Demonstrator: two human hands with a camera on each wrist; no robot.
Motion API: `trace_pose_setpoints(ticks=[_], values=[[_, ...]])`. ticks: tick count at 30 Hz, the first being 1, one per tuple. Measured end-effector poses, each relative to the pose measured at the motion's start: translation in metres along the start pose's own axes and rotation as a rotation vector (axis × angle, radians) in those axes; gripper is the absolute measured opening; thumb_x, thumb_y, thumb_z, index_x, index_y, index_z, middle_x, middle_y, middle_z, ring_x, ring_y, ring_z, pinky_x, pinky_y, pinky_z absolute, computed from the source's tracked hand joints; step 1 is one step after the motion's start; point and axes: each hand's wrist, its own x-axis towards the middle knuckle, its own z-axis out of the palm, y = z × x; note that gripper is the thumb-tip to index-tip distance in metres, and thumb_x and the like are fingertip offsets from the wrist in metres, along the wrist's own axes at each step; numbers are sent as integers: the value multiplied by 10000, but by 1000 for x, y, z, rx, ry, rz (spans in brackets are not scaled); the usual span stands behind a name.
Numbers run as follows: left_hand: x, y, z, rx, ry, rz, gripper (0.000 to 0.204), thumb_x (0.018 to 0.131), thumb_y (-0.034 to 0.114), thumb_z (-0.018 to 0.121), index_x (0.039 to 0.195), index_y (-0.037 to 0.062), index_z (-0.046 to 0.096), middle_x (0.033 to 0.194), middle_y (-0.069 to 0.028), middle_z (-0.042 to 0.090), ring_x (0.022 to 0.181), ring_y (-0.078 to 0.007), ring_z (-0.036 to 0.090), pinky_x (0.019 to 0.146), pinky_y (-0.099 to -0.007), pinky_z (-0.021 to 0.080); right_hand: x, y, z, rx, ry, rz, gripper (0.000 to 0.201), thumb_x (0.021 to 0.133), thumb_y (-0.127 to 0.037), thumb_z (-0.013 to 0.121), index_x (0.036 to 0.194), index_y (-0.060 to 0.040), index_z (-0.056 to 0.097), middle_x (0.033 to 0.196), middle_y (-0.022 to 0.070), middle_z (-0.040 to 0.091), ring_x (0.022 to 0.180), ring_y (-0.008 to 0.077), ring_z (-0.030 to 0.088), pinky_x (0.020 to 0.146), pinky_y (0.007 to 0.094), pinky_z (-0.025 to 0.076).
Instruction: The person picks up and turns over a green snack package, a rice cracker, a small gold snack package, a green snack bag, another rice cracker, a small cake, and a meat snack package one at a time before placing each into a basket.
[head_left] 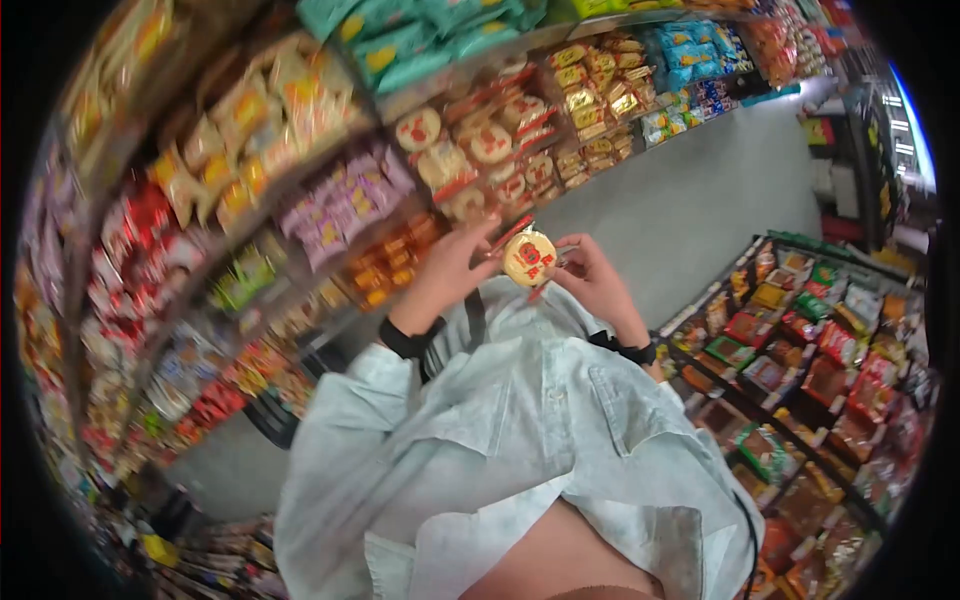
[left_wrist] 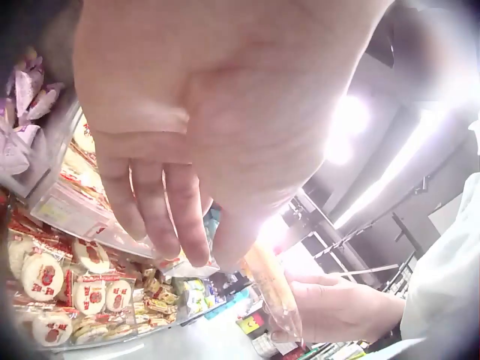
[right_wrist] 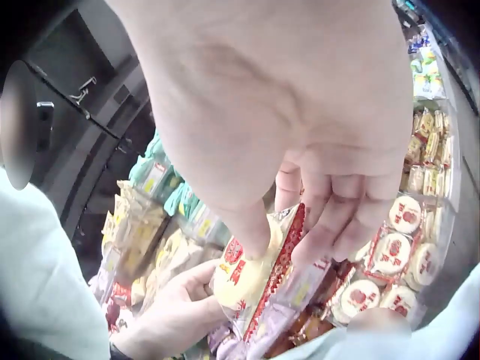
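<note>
A round cream-coloured cracker in a clear wrapper (head_left: 528, 256) with red print is held up in front of the shirt, between both hands. The left hand (head_left: 452, 268) pinches its left edge in the head view, near the wrapper's red strip. On the opposite edge, the right hand (head_left: 597, 280) grips it between thumb and fingers. In the right wrist view the right thumb (right_wrist: 257, 236) lies on the wrapper's face, and the left hand (right_wrist: 176, 311) holds the far side. Edge-on, the wrapped cracker (left_wrist: 271, 289) shows in the left wrist view.
Shelf bins ahead hold similar wrapped crackers (head_left: 490, 142), purple packets (head_left: 345, 205) and teal bags (head_left: 420, 45). A low display (head_left: 800, 350) of packaged snacks stands at the right. Grey floor (head_left: 690, 200) runs between them.
</note>
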Motion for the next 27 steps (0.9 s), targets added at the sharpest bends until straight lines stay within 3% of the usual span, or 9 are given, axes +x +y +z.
trace_pose_setpoints(ticks=[4, 5, 8, 9, 12, 15, 21, 24, 27], values=[[-43, -2, 12, 62, 6, 215, 487, 899, 229, 779, 1357, 112, 659, 1122, -121, 755, 1059, -349, 710, 913, -471, 558, -39, 10, 23, -135, -4, 67, 345, 1046, -57, 704, 1349, -50, 540, 1008, 16, 708, 943, 93, 689, 820, 254, 548], [-54, 6, 13, 23, -8, 168, 446, 896, 253, 781, 1296, 96, 663, 1066, -135, 742, 1050, -370, 691, 891, -490, 544, -44, 11, 23, -158, 1, 67, 351, 1048, -51, 697, 1363, -47, 542, 1013, 18, 706, 951, 94, 689, 823, 254, 548], [-78, 11, 23, 2, -66, 88, 481, 897, 289, 803, 1314, 96, 660, 1023, -129, 729, 1021, -352, 708, 861, -458, 561, -57, 17, 26, -179, 42, 10, 375, 1060, -48, 673, 1411, -42, 540, 1032, 25, 697, 958, 88, 681, 822, 252, 550], [-83, 10, 27, 7, -70, 98, 419, 894, 309, 814, 1198, 72, 649, 984, -124, 726, 973, -351, 706, 831, -459, 550, -61, 18, 27, -174, 57, -20, 385, 1064, -48, 665, 1428, -41, 538, 1040, 28, 693, 958, 86, 677, 820, 251, 550], [-104, 18, 30, 24, -81, 100, 438, 879, 385, 826, 1078, 53, 620, 949, -153, 712, 923, -393, 680, 797, -501, 520, -76, 9, 41, -131, 149, -107, 360, 1050, -64, 687, 1393, -40, 579, 964, -2, 636, 827, 58, 638, 722, 234, 528], [-125, 24, 43, 95, -60, 133, 475, 870, 444, 833, 1014, 58, 596, 879, -145, 694, 882, -388, 678, 757, -507, 512, -95, 13, 55, -35, 199, -159, 347, 1054, -52, 667, 1391, -44, 580, 961, -1, 630, 803, 58, 623, 674, 236, 519], [-188, 43, 72, 184, -63, 180, 468, 875, 463, 823, 1025, 75, 609, 809, -121, 671, 847, -369, 674, 736, -509, 513, -154, 50, 75, -43, 216, -126, 355, 1045, -72, 654, 1392, -58, 582, 986, 17, 651, 761, 54, 610, 604, 236, 491], [-237, 51, 95, 223, -93, 81, 474, 879, 468, 814, 1026, 66, 610, 790, -115, 664, 821, -362, 671, 726, -499, 515, -183, 94, 85, -3, 132, -88, 346, 1052, -61, 637, 1394, -48, 587, 1015, 24, 665, 874, 86, 641, 710, 261, 530], [-296, 28, 136, 304, -13, 11, 476, 868, 472, 810, 1041, 71, 620, 772, -164, 675, 791, -408, 682, 705, -528, 523, -202, 135, 101, 17, -21, 0, 321, 1043, -58, 647, 1361, -45, 605, 942, 3, 656, 844, 77, 639, 740, 257, 527]])
